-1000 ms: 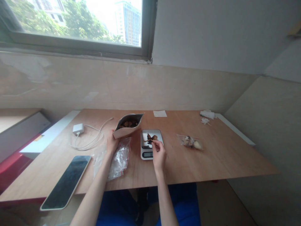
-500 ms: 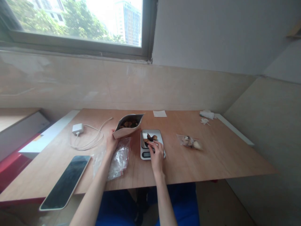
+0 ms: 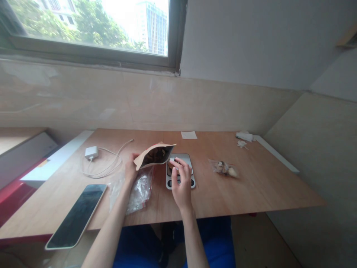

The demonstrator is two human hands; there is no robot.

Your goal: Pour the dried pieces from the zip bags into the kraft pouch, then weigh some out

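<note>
My left hand (image 3: 131, 167) grips a tan paper pouch (image 3: 143, 158) by its left end. The pouch's mouth gapes and tilts down toward the right, showing dark dried pieces (image 3: 159, 153) inside. Beside it, my right hand (image 3: 182, 182) hovers over a small kitchen scale (image 3: 187, 158) with thumb and fingers apart. A dark dried piece (image 3: 176, 160) shows behind the fingers, apparently on the scale. The hand hides much of the weighing plate and display. Clear plastic zip bags (image 3: 139, 191) lie under and next to my left wrist.
A phone (image 3: 78, 216) juts over the table's front edge at left. Behind it lie a white charger (image 3: 91, 152) and its looped cable (image 3: 114, 163). A small filled plastic bag (image 3: 223, 168) is right of the scale; white paper (image 3: 189, 135) and crumpled tissue (image 3: 245, 136) lie toward the back.
The pouch has moved slightly right and tipped further toward the scale. My right hand's fingers have spread and shifted slightly left and up, away from the dried pieces on the plate.
</note>
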